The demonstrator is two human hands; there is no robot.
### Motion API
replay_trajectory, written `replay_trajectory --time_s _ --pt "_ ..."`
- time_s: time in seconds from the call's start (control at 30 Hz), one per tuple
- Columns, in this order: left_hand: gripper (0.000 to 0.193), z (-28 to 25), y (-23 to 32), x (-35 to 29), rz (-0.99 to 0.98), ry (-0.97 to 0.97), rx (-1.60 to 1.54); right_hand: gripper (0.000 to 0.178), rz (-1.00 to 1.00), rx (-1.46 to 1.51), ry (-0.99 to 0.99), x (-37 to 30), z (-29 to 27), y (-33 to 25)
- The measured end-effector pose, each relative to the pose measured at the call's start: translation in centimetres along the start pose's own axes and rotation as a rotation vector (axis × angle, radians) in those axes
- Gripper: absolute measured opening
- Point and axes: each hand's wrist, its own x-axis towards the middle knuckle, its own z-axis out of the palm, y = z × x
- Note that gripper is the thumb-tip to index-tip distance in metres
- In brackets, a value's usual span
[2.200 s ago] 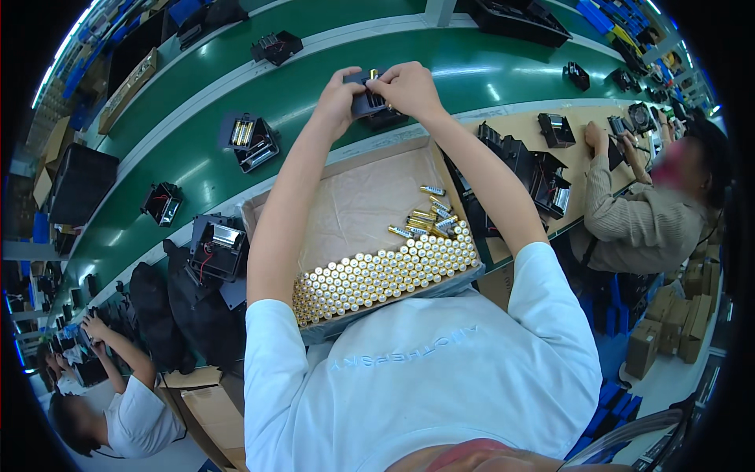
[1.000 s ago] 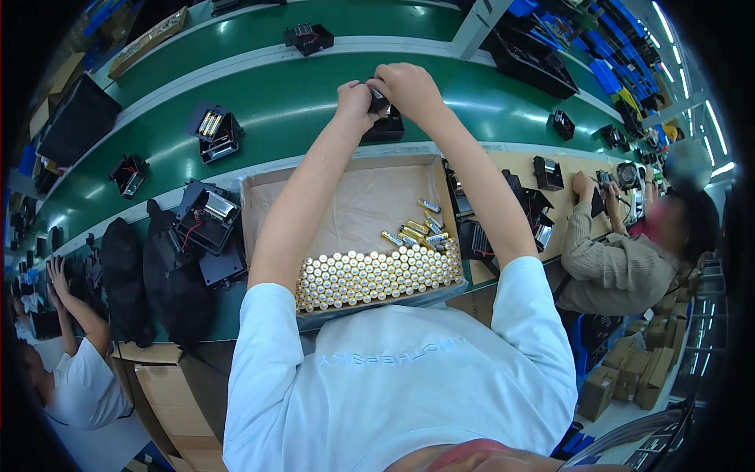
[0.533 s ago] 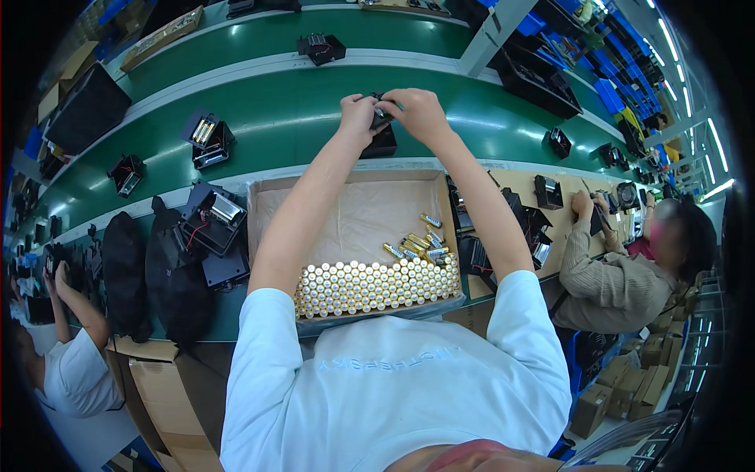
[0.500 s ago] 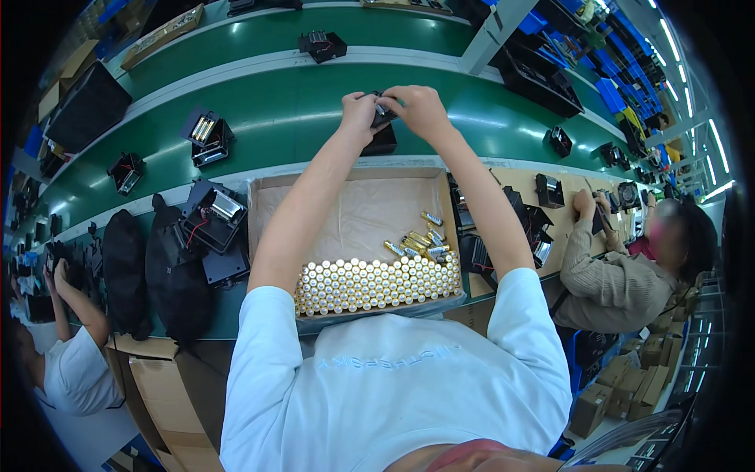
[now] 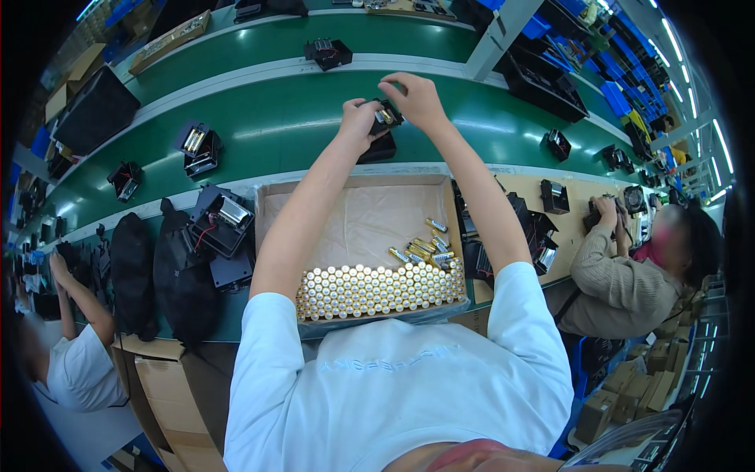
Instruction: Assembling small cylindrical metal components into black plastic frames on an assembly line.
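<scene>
My left hand (image 5: 359, 119) is closed around a small black battery holder (image 5: 386, 116) over the green conveyor belt; shiny battery cells show in it. Just above and right of the holder is my right hand (image 5: 415, 101), lifted clear, its fingers bent and apart with nothing visible between them. A black box-shaped housing (image 5: 379, 149) sits on the belt below the holder, partly covered by my left hand. Between my forearms lies an open cardboard box (image 5: 330, 197). Upright batteries (image 5: 377, 291) fill its near part in packed rows, and several loose batteries (image 5: 425, 249) lie on their sides at its right.
Black housings with batteries (image 5: 201, 149) stand on the green belt (image 5: 267, 130). Beside the box at left are another housing (image 5: 224, 220) and black bags (image 5: 182, 271). More black parts (image 5: 535, 228) lie at right, where a co-worker (image 5: 629, 267) sits; another person (image 5: 82, 346) works at far left.
My right hand has risen off the battery holder, uncovering the cells in it. The housings on the near belt have shifted slightly left. The co-worker at right has moved their hands.
</scene>
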Motion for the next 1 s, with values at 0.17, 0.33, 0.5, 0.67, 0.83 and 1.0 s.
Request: replay_trajectory --time_s 0.17,0.33,0.5,0.67,0.83,1.0 --pt "0.061 0.1 1.1 -1.2 0.03 -0.03 0.116 0.026 0.03 -0.103 -0.057 2.4 0.9 -0.2" --pt "0.07 -0.9 1.0 -1.3 0.04 -0.068 0.17 0.035 0.243 -0.077 -0.11 1.4 1.0 -0.1" --pt "0.076 -0.6 1.5 -2.9 0.071 -0.11 0.267 0.032 0.644 0.136 -0.274 0.1 0.8 1.8" --pt "0.072 -2.0 1.2 -1.9 0.216 -0.067 0.431 0.035 0.591 0.26 -0.127 -1.2 1.9 0.7" --pt "0.067 -1.0 3.8 -2.7 0.229 -0.099 0.802 0.046 0.561 0.152 -0.355 -3.2 -3.7 -0.7" --pt "0.045 0.7 4.4 -2.5 0.416 0.07 1.803 0.077 0.233 -0.366 -0.85 -10.0 -14.0 -2.6"
